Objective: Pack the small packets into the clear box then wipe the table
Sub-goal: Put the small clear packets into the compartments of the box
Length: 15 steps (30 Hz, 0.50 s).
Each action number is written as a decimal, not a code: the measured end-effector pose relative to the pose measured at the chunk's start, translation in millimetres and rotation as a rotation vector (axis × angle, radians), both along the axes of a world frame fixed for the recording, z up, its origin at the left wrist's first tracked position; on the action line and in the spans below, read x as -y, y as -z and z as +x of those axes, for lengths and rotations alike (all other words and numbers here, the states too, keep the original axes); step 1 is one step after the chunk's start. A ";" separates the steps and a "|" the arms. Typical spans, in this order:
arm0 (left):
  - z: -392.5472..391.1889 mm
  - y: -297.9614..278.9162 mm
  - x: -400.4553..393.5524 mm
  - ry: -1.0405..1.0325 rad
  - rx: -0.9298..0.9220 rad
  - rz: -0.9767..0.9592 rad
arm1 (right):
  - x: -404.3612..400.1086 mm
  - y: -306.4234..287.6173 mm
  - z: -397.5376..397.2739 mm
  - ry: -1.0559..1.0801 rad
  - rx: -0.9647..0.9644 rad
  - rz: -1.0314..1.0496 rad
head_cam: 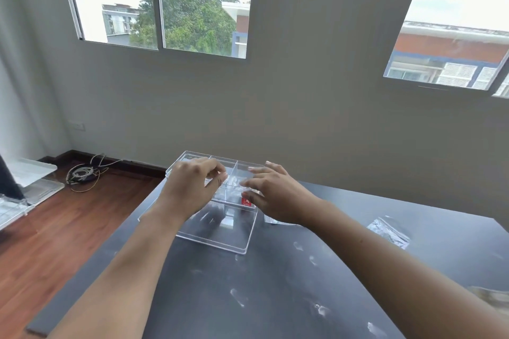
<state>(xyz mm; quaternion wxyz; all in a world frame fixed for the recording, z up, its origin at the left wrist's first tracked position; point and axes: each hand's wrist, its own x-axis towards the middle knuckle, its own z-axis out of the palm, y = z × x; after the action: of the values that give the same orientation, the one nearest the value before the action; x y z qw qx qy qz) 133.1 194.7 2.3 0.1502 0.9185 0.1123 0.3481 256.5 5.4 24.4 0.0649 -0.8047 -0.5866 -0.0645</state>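
A clear box [220, 231] stands on a dark table [275, 297] just below the middle of the frame, and both bare hands are over its top. The box top is a clear tray or lid split into compartments by thin walls, with a small red label [246, 201] on its near right edge. The left hand [190, 187] lies over the left part of the top, fingers curled and thumb and forefinger drawn close together at the middle divider; whether they pinch anything cannot be told, since the plastic is see-through and the spot is blurred. The right hand [275, 195] reaches in from the right with fingers spread and apart, fingertips over the right compartments and the thumb at the near edge beside the label; it is not clamped on anything that shows. Something pale and small shows through the box walls near its floor, too dim to name. A clear packet [389, 230] with silvery contents lies flat on the table in the right of the frame, well apart from the box. Another clear piece [271, 219] peeps out just under the right wrist. White smudges [319, 308] dot the table in the lower middle of the frame. In the left of the frame, a coil of cable [82, 173] lies on the wooden floor [55, 228].
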 end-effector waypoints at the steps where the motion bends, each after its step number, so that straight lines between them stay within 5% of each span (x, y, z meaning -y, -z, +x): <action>1: -0.2 -0.6 1.2 -0.004 0.024 0.019 | 6.1 -2.5 -0.4 -0.011 0.012 0.031; 8: 5.9 -15.1 49.1 0.069 0.212 0.227 | 85.4 -30.0 7.8 0.204 -0.021 0.072; 15: 23.0 -4.3 99.9 0.195 0.042 0.393 | 155.6 -23.7 17.4 0.436 -0.129 -0.079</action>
<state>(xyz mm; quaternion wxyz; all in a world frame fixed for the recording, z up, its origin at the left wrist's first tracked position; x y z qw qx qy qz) 156.1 94.8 6.6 0.0037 0.9292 -0.0501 0.3661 273.8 -150.1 48.0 0.0553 -0.9167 -0.3958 -0.0026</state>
